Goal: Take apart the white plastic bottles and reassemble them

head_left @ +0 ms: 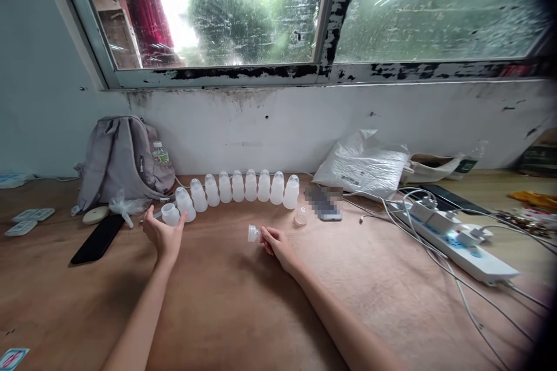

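Head view. Clock positions read from the right hand, 12 toward the window point(252, 11).

Right hand point(278, 245): narrow pinch, thumb and fingers closed on a clear bottle top point(253, 233). Its wide ring faces 9 o'clock, the other end lies within the fingers; held above the table point(217, 307).

Left hand point(164, 239), near 9 o'clock: thumb and fingers set wide, on either side of an open-mouthed bottle point(170, 215). Bottle upright, whitish, translucent. Cannot tell whether the fingers press on its wall.

Row of nine topped bottles point(237, 186): all upright, curving from between 9 and 10 o'clock round to 1 o'clock. The one at the left end stands just beside the open bottle and the left thumb.

At 2 o'clock, near the row's right end: a small clear part point(300, 218) on the table; beyond it a phone point(331, 214), partly pixelated, and a plastic bag point(365, 165) against the wall.

At 3 o'clock, well apart: white power strip point(487, 264) with plugs and cables. At 9 o'clock: dark phone point(96, 240). At 10 o'clock: grey backpack point(117, 156).
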Motion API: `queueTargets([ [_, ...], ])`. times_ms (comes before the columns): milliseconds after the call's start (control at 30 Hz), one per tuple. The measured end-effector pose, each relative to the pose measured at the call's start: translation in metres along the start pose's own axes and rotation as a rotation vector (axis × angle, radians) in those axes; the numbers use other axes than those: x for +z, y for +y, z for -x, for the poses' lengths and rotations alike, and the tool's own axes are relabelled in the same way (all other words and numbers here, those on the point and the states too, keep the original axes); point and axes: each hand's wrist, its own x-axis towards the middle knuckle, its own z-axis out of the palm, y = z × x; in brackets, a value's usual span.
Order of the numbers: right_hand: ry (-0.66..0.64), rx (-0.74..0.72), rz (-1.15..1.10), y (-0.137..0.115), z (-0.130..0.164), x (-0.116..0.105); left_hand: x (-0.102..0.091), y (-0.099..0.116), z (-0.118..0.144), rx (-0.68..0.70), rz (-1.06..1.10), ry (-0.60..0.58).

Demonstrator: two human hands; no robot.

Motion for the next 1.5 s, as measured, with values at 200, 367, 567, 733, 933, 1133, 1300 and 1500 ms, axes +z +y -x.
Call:
queueTargets([
  [200, -0.005, 0.010, -0.090, 0.004, -0.001, -0.002, 0.009, -0.031, 0.000, -0.345, -0.001, -0.298],
  [367, -0.009, 0.013, -0.198, 0.005, -0.004, -0.003, 0.005, 0.005, 0.035, -0.063, 0.136, -0.148],
  [567, 0.072, 0.030, -0.292, 0.006, -0.005, -0.007, 0.017, 0.067, 0.066, 0.380, 0.404, -0.649],
  [733, 0.167, 0.015, -0.324, 0.004, -0.005, -0.013, 0.030, 0.076, 0.081, 0.174, 0.521, -0.759],
  [933, 0.225, -0.020, -0.352, 0.006, -0.006, -0.012, 0.040, 0.059, 0.089, 0.353, 0.355, -0.677],
  [1133, 0.243, -0.054, -0.296, 0.008, -0.007, -0.009, 0.039, 0.057, 0.091, 0.489, 0.282, -0.759],
  [1300, 0.220, -0.069, -0.250, 0.008, -0.006, -0.009, 0.033, 0.061, 0.091, 0.529, 0.293, -0.767],
  [1500, 0.246, -0.066, -0.151, 0.008, -0.006, -0.010, 0.030, 0.062, 0.091, 0.534, 0.290, -0.747],
])
